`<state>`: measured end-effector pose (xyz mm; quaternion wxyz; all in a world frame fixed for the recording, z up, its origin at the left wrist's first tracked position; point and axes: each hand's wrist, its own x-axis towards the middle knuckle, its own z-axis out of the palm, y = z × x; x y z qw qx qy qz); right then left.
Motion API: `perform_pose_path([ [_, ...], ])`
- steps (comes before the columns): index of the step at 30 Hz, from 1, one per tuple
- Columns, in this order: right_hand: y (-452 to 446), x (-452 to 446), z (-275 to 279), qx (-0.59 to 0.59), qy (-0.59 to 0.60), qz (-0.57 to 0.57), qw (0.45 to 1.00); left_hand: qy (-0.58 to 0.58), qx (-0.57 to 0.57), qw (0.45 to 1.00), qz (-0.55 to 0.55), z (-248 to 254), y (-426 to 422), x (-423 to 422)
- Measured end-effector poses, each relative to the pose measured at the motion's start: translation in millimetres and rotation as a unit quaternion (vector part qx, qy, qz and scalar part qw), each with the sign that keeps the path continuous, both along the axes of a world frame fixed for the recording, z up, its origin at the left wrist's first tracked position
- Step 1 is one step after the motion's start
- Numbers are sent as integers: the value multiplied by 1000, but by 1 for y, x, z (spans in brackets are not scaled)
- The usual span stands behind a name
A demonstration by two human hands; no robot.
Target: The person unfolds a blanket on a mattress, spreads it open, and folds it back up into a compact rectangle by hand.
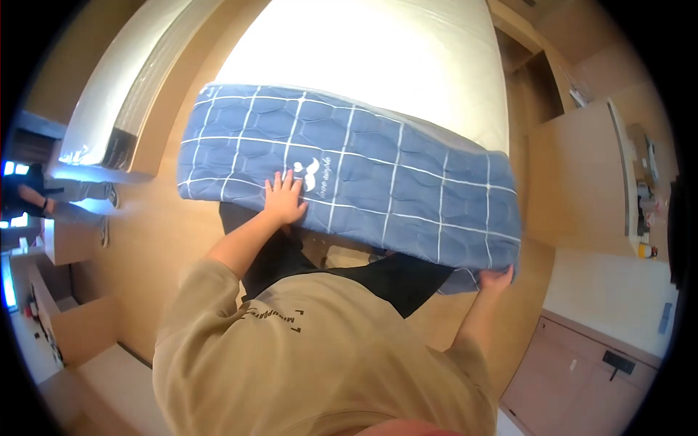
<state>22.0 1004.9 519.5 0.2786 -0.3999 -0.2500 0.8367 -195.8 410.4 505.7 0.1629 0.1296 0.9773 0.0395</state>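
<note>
A blue quilted mattress pad (363,174) with white grid lines and a small moustache print lies folded across the near end of a white mattress (378,58). My left hand (283,200) rests flat on top of the pad near its front edge, fingers spread, just below the print. At the pad's near right corner, my right hand (496,279) grips the hanging edge, with its fingers partly hidden by the fabric. The pad's front side drapes over the mattress end, close to my legs.
Another mattress (138,73) on a wooden base stands to the left. A person (43,196) is at the far left. On the right are a wooden desk (582,174) with small items on it and a pinkish cabinet (582,370). Wood-coloured floor (138,269) runs along the left side.
</note>
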Motion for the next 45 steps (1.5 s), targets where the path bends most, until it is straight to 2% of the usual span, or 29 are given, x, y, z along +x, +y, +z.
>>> perform_pose_path([
  [1,21,-14,18,31,-14,0,999,4,-14,1000,3,-2,7,0],
  [3,69,-29,46,149,-19,71,986,12,-22,1000,11,-6,10,4],
  [4,63,-41,70,290,-61,47,954,19,-15,1000,15,-10,6,6],
  [5,51,-48,100,424,-102,26,899,13,-12,1000,15,-8,3,7],
  [6,48,-40,118,559,-144,72,813,8,-9,1000,15,-7,-1,8],
  [8,43,-20,149,773,-217,158,574,11,-1,1000,12,-7,-5,11],
  [9,21,-17,167,838,-165,124,506,-2,-12,1000,17,-2,-3,10],
  [12,11,8,128,752,-162,35,638,-19,-9,999,45,4,1,6],
  [13,11,24,110,738,-338,82,578,-15,-7,998,59,6,6,3],
  [15,10,48,51,604,-555,176,544,30,3,997,70,4,6,-8],
  [16,9,58,7,500,-602,221,582,75,10,994,74,-5,3,-18],
  [18,29,91,-66,279,-494,345,748,84,2,995,61,-3,10,-44],
  [19,24,87,-60,280,-537,469,643,84,11,996,42,-2,14,-62],
  [21,8,63,-35,261,-572,675,386,104,30,994,1,0,25,-98],
  [23,51,43,-64,456,-491,727,147,138,70,987,-39,-1,40,-140],
  [25,46,-24,-17,620,-435,538,371,173,97,976,-84,-5,58,-182],
  [26,35,-69,13,564,-381,512,524,206,107,966,-110,-4,71,-198],
  [27,13,-115,48,616,-351,451,542,203,108,965,-125,-2,83,-212],
  [28,22,-153,39,675,-286,411,542,200,109,963,-140,0,99,-226],
  [29,20,-191,43,755,-225,380,485,199,110,962,-154,2,111,-235],
  [32,7,-284,33,826,-184,356,396,69,23,987,-146,8,140,-251],
  [34,4,-324,16,864,-156,333,345,51,30,985,-162,1,142,-259],
  [37,6,-345,3,752,-288,525,275,73,65,978,-182,-10,138,-267],
  [41,13,-338,14,852,-246,422,189,66,126,972,-185,-26,122,-281],
  [44,14,-335,9,833,-280,424,219,30,129,984,-118,-37,125,-283],
  [45,13,-339,0,818,-279,431,260,18,122,989,-87,-36,130,-285],
])
